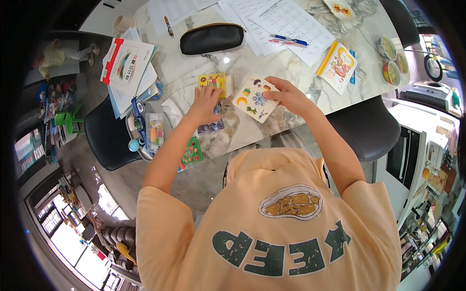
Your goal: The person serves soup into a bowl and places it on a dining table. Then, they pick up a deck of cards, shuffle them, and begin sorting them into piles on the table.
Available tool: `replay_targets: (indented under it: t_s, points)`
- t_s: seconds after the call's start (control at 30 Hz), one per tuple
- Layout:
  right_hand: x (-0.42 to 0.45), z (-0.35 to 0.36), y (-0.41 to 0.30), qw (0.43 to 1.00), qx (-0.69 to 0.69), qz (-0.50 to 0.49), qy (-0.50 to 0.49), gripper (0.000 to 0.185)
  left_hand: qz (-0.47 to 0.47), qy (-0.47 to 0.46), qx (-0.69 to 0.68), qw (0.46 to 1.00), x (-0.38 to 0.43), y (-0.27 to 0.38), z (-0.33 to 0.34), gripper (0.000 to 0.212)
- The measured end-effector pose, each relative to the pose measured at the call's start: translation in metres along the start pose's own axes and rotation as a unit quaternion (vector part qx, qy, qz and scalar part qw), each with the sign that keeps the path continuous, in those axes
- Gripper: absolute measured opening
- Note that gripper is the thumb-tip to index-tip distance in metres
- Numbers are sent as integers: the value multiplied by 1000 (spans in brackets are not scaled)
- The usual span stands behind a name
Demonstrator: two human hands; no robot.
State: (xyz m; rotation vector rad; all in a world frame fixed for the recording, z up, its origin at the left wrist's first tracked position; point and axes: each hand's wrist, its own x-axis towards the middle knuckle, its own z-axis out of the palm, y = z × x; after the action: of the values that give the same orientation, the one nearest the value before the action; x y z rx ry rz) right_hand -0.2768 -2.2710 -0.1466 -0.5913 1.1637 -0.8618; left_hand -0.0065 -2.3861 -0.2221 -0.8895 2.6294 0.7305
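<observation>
In my right hand (289, 95) is a white picture card (251, 103) printed with small colourful figures, among them a moon and a blue snowflake. The thumb lies on its face at the right edge. My left hand (204, 105) is lowered over a yellow printed packet (213, 79), fingertips at its near edge and thumb apart. Whether those fingertips press on the packet I cannot tell. Beneath this hand lies a dark printed card or packet (213, 127), partly covered. Closer to the table's front edge is a green printed packet (192, 150), partly behind my left forearm.
Books and papers (127, 67) are stacked at the left, near a tray holding a clear plastic box (154, 127) and a watch (138, 109). Behind are a black pencil case (212, 38), pens (289, 39) and printed sheets (287, 18). A booklet (338, 67) and bowls (391, 72) stand right.
</observation>
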Motion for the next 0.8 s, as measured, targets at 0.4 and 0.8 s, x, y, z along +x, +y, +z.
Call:
replay_targets:
  t_s: [0.4,0.8]
  points:
    - [-15,-16,10,997,-26,22,62,42,-128,-18,31,991,75,-17,-28,114]
    - [-27,-37,-65,976,-205,-33,-70,37,-48,0,-505,862,-15,93,-34,56]
